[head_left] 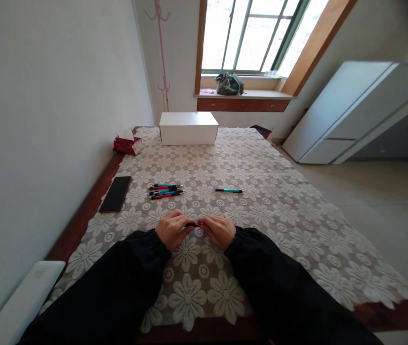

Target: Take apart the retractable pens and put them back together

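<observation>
Near the front middle of the table, my left hand (171, 230) and my right hand (220, 230) almost meet, each with its fingers closed. Between them shows a short stretch of a slim pen (191, 224), black on the left side and red on the right. My fingers cover its rest, and whether its parts are joined I cannot tell. Beyond my left hand lies a small pile of several pens (166, 192) in red, blue and black. A single blue and black pen (228, 190) lies apart, beyond my right hand.
A dark phone (115, 194) lies to the left. At the far end of the patterned tablecloth (279, 211) stands a white box (188, 129), with a red tissue pack (127, 145) at the left edge. The wall borders the table's left side.
</observation>
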`<state>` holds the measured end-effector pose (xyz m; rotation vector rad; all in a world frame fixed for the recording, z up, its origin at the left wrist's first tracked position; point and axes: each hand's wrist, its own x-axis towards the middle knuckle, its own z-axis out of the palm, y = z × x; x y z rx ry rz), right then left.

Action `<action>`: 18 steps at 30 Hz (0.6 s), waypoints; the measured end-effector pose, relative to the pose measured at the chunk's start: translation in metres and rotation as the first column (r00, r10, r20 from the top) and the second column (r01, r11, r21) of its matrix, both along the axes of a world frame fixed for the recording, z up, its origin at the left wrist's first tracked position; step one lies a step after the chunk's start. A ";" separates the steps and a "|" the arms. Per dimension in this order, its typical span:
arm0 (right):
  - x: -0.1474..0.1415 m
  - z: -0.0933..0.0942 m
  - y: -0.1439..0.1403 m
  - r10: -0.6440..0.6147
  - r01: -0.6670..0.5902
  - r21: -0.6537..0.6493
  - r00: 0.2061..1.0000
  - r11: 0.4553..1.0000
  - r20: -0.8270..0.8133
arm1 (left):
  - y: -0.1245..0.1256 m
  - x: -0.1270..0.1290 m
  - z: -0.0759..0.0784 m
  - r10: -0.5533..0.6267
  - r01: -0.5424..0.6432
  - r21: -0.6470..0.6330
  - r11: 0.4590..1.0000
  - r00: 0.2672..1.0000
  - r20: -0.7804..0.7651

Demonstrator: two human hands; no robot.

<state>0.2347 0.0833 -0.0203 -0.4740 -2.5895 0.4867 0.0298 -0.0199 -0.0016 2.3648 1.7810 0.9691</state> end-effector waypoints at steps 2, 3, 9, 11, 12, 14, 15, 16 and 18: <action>0.001 -0.001 0.000 -0.015 0.015 -0.023 1.000 1.000 -0.009 | 0.000 -0.001 0.000 0.011 -0.011 -0.003 1.000 1.000 0.002; 0.001 -0.002 0.000 -0.016 0.016 -0.027 1.000 1.000 -0.009 | 0.000 -0.001 -0.001 0.010 -0.010 -0.004 1.000 1.000 0.001; 0.001 0.001 0.000 -0.023 0.023 0.019 1.000 1.000 0.018 | 0.000 0.000 -0.001 0.007 -0.007 0.012 1.000 1.000 0.016; 0.000 0.003 0.000 -0.042 0.042 0.016 0.999 0.999 0.001 | 0.000 0.000 -0.001 0.010 -0.010 0.025 1.000 1.000 0.022; 0.000 0.004 0.000 -0.043 0.043 0.019 0.999 0.999 0.002 | 0.000 0.000 -0.001 0.006 -0.007 0.031 1.000 1.000 0.022; 0.000 0.005 0.000 -0.037 0.037 0.032 0.999 0.999 0.021 | 0.000 -0.001 -0.001 -0.003 0.002 0.039 0.999 1.000 0.021; 0.000 0.005 0.000 -0.043 0.042 0.036 0.999 0.998 0.028 | 0.000 -0.001 -0.001 -0.003 0.002 0.041 0.999 1.000 0.020; 0.000 0.005 0.000 -0.052 0.051 0.036 0.998 0.998 0.029 | 0.000 -0.001 -0.001 -0.001 0.000 0.040 0.999 1.000 0.020; 0.000 0.005 0.000 -0.070 0.069 0.031 0.997 0.997 0.020 | 0.000 -0.001 0.000 0.009 -0.010 0.045 0.999 1.000 0.025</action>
